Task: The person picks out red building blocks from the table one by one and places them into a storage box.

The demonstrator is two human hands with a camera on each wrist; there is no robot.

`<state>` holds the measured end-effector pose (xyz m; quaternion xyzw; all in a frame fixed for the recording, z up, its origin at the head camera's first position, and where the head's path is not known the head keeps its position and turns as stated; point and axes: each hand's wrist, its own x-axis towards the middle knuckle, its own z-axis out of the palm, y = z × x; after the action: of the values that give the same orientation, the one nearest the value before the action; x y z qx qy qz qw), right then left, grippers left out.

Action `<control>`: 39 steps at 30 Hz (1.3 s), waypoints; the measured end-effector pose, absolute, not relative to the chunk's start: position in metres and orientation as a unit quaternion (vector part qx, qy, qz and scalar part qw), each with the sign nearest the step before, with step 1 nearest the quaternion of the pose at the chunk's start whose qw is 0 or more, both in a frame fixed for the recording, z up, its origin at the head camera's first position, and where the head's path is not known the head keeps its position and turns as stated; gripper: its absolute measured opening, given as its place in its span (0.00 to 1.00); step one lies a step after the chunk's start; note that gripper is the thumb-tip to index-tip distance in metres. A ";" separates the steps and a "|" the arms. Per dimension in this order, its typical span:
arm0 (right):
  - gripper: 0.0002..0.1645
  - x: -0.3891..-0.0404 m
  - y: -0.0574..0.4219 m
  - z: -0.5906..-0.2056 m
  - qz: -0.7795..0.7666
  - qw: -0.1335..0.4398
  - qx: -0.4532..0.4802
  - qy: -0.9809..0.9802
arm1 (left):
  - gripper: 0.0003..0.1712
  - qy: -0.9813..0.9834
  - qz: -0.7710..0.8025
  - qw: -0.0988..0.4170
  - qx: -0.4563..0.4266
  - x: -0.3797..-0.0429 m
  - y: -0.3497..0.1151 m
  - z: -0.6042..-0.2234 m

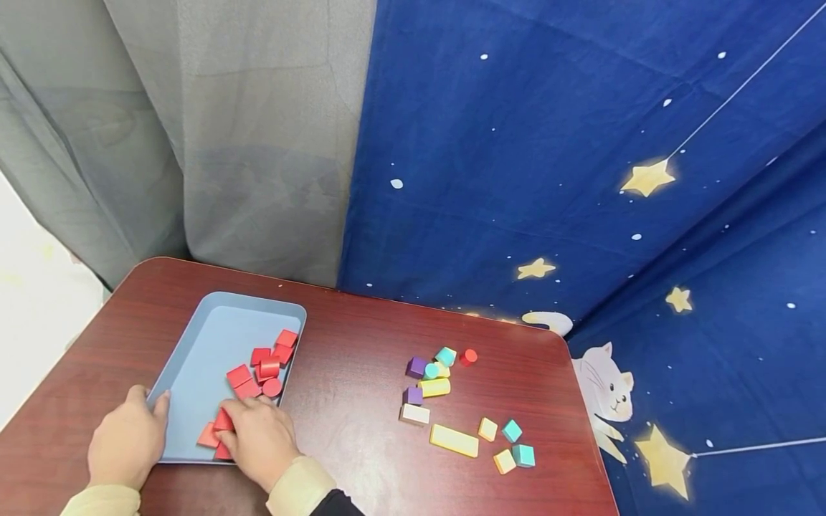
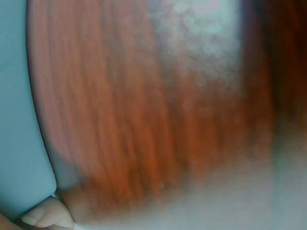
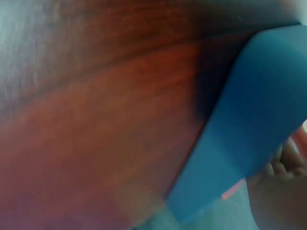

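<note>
A shallow blue-grey tray [image 1: 219,337] lies on the left of the table. At its near left side my left hand [image 1: 127,438] grips the rim, thumb on the edge; in the left wrist view a fingertip [image 2: 48,214] shows against the tray's outer wall [image 2: 21,120]. Over the near right corner, my right hand [image 1: 263,436] pinches a red block [image 1: 223,420] between thumb and fingers. Two more red blocks lie under and beside it, one being a flat red block [image 1: 208,435]. Further up the tray's right side is a cluster of several red pieces, including a red cylinder [image 1: 269,367].
Right of the tray, the table [image 1: 348,387] bears loose blocks: a purple cube [image 1: 416,367], a yellow cylinder [image 1: 434,387], a white block [image 1: 414,414], a long yellow block [image 1: 454,440], teal cubes [image 1: 523,456] and a red cylinder [image 1: 468,357]. Curtains [image 1: 271,143] hang behind.
</note>
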<state>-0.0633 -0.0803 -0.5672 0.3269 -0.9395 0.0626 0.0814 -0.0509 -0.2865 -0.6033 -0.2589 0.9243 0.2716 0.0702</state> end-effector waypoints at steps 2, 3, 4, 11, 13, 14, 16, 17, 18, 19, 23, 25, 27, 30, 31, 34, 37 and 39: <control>0.16 -0.064 -0.082 -0.568 0.061 0.077 0.321 -0.942 | 0.36 0.924 0.272 0.071 -0.261 -0.051 -0.287 -0.604; 0.17 -0.065 -0.083 -0.569 0.063 0.076 0.317 -0.943 | 0.36 0.923 0.272 0.071 -0.262 -0.051 -0.288 -0.604; 0.16 -0.065 -0.083 -0.569 0.063 0.076 0.315 -0.944 | 0.36 0.923 0.272 0.071 -0.262 -0.051 -0.288 -0.604; 0.14 -0.069 -0.085 -0.574 0.060 0.101 0.293 -0.949 | 0.36 0.924 0.275 0.068 -0.257 -0.051 -0.287 -0.605; 0.13 -0.070 -0.085 -0.575 0.053 0.104 0.287 -0.951 | 0.37 0.923 0.277 0.068 -0.257 -0.050 -0.287 -0.605; 0.13 -0.071 -0.085 -0.576 0.049 0.104 0.286 -0.951 | 0.37 0.923 0.277 0.069 -0.258 -0.050 -0.287 -0.605; 0.12 -0.072 -0.083 -0.576 0.042 0.104 0.285 -0.952 | 0.36 0.923 0.277 0.068 -0.260 -0.050 -0.286 -0.605; 0.12 -0.073 -0.083 -0.576 0.041 0.104 0.284 -0.952 | 0.36 0.923 0.276 0.070 -0.261 -0.050 -0.286 -0.604; 0.12 -0.073 -0.083 -0.576 0.042 0.104 0.284 -0.952 | 0.36 0.923 0.275 0.071 -0.261 -0.050 -0.286 -0.604; 0.12 -0.073 -0.083 -0.576 0.042 0.104 0.283 -0.952 | 0.36 0.923 0.274 0.072 -0.262 -0.050 -0.286 -0.604; 0.12 -0.074 -0.084 -0.576 0.043 0.099 0.281 -0.954 | 0.36 0.923 0.274 0.071 -0.262 -0.051 -0.287 -0.603; 0.12 -0.074 -0.085 -0.575 0.043 0.095 0.279 -0.955 | 0.36 0.923 0.274 0.070 -0.262 -0.051 -0.287 -0.604; 0.11 -0.074 -0.085 -0.575 0.043 0.094 0.278 -0.955 | 0.36 0.923 0.274 0.068 -0.262 -0.051 -0.287 -0.604; 0.12 -0.074 -0.086 -0.575 0.047 0.092 0.277 -0.955 | 0.36 0.923 0.274 0.065 -0.262 -0.051 -0.288 -0.605; 0.12 -0.074 -0.086 -0.576 0.048 0.092 0.276 -0.956 | 0.36 0.923 0.274 0.064 -0.262 -0.051 -0.288 -0.606; 0.13 -0.075 -0.085 -0.577 0.054 0.091 0.274 -0.956 | 0.36 0.923 0.275 0.065 -0.262 -0.051 -0.287 -0.605; 0.13 -0.075 -0.084 -0.576 0.061 0.088 0.273 -0.956 | 0.36 0.923 0.276 0.065 -0.261 -0.050 -0.287 -0.604; 0.14 -0.075 -0.083 -0.574 0.066 0.083 0.273 -0.956 | 0.36 0.923 0.275 0.066 -0.261 -0.051 -0.287 -0.603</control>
<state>-0.0752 -0.0834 -0.5745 0.2727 -0.9563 0.0657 0.0826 -0.0506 -0.2866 -0.6033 -0.2609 0.9229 0.2754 0.0663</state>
